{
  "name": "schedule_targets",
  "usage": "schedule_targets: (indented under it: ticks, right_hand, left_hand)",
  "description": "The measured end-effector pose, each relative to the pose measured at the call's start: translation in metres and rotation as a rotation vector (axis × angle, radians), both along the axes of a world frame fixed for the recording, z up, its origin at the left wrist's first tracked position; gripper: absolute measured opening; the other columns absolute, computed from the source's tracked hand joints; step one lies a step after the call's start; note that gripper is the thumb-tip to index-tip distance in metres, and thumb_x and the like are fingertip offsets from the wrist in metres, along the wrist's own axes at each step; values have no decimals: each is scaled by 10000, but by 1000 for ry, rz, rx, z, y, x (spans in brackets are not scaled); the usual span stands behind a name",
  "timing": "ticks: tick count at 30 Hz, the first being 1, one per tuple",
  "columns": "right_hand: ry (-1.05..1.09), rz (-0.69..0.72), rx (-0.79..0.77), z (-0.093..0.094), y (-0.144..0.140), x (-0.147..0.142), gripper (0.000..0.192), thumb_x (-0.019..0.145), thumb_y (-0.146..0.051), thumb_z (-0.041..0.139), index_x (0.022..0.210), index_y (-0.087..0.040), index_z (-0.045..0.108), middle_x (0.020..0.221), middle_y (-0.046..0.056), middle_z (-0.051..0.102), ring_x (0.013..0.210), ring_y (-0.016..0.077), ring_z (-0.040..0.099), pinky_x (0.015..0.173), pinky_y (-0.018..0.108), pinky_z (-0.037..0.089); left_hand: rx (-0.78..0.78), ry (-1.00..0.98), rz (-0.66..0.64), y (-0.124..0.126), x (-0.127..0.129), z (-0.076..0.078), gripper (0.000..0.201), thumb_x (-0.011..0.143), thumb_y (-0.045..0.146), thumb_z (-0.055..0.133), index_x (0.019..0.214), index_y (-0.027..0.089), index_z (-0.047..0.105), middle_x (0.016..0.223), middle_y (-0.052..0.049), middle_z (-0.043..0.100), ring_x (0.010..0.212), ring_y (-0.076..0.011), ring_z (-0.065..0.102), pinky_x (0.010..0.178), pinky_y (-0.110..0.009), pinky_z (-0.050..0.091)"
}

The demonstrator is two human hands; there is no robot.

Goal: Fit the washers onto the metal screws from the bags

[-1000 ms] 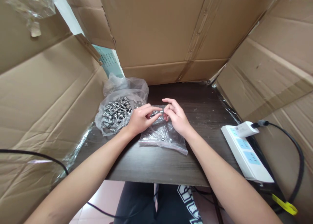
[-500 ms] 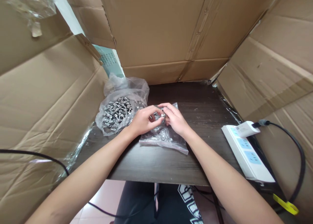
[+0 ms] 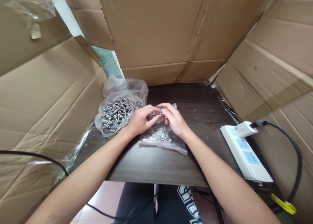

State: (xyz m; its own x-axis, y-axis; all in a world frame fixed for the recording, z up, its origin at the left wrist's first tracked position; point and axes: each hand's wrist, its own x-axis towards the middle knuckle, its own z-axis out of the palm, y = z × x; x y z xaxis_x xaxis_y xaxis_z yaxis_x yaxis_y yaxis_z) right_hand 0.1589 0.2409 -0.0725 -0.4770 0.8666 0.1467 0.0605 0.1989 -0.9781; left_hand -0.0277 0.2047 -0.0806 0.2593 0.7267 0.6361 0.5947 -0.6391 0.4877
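My left hand (image 3: 143,119) is curled with a small metal bolt (image 3: 153,114) between its fingers. Against the bolt's other end, my right hand (image 3: 173,119) pinches a small shiny piece, perhaps a nut (image 3: 161,113). Fingertips partly cover both pieces. Under the hands lies a flat clear zip bag (image 3: 154,142), with a few small metal nuts (image 3: 162,138) showing in or on it. Left of my left hand stands an open clear plastic bag (image 3: 99,121) heaped with metal bolts (image 3: 117,111).
The dark wooden table (image 3: 156,168) is enclosed by cardboard walls (image 3: 156,28). At the right lies a white power strip (image 3: 244,152) with a plugged-in adapter (image 3: 245,129). A black cable (image 3: 299,158) with a yellow tag (image 3: 283,204) loops there. Another black cable (image 3: 36,154) crosses the left.
The metal pieces have turned between the fingers, and the bolt now shows more inside my left hand. The fingertips have shifted slightly; the bags stay in place.
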Motion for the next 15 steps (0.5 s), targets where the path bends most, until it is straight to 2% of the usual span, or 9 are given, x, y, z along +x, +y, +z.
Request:
schedule_targets:
  ticks: [2, 3, 7, 9, 12, 15]
  right_hand:
    - [43, 22, -7, 1, 0, 0, 371, 847, -355, 607, 1201, -246, 589, 912, 0, 631, 658, 134, 557, 553, 270, 434]
    - [57, 29, -8, 1, 0, 0, 410, 820, -343, 637, 1215, -248, 578, 944, 4, 636, 672, 134, 569, 555, 269, 445]
    - [30, 1, -3, 2, 0, 0, 333, 894, -428, 588, 1155, -221, 597, 716, -35, 571, 577, 125, 510, 545, 274, 427]
    - [39, -7, 8, 3, 0, 0, 333, 895, -428, 587, 1161, -226, 592, 775, -18, 599, 599, 125, 524, 536, 272, 419]
    - [68, 12, 36, 3, 0, 1, 447, 820, -347, 679, 1234, -246, 544, 954, 13, 645, 681, 129, 575, 552, 268, 436]
    - [67, 12, 20, 4, -1, 0, 451, 846, -371, 678, 1245, -236, 518, 795, -30, 615, 629, 129, 558, 566, 274, 451]
  left_hand:
    - [8, -1, 3, 0, 0, 0, 147, 958, 212, 648, 1085, 179, 714, 925, -31, 708, 575, -70, 594, 600, -199, 489]
    - [10, 1, 1, 0, 0, 0, 151, 962, 210, 641, 1090, 178, 713, 926, -33, 705, 582, -72, 598, 601, -199, 491]
    - [11, 4, -2, 1, -1, 0, 153, 967, 229, 647, 1095, 177, 713, 909, -32, 684, 594, -77, 586, 602, -201, 490]
    - [14, 0, -3, 1, -2, -1, 154, 967, 242, 653, 1095, 181, 714, 897, -27, 669, 593, -78, 573, 596, -202, 483]
    - [15, 0, -2, 2, -2, -2, 161, 973, 241, 641, 1104, 183, 714, 894, -24, 653, 596, -78, 562, 597, -203, 479]
    - [27, 9, -3, 2, -2, -2, 159, 978, 240, 634, 1100, 179, 715, 856, -16, 631, 606, -85, 549, 597, -205, 467]
